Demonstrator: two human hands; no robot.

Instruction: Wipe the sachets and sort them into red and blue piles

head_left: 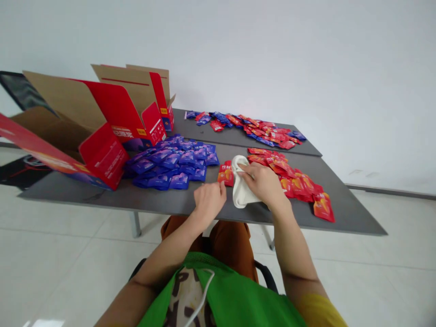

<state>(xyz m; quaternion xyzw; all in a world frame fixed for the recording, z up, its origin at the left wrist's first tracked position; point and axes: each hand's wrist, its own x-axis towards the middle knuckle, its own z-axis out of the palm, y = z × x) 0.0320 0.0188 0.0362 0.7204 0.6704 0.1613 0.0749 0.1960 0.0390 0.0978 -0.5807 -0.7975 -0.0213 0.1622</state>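
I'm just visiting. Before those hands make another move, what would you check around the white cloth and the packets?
1. Right hand grips the white cloth: ok, pinched between thumb and fingers.
2. Left hand firmly holds the single red packet: cannot tell, fingertips partly hidden.
3. Blue packets apart from both hands: ok, piled left.
4. Nearest box open: ok, flaps up.
5. Back pile sorted by colour: not ok, red and blue mixed.
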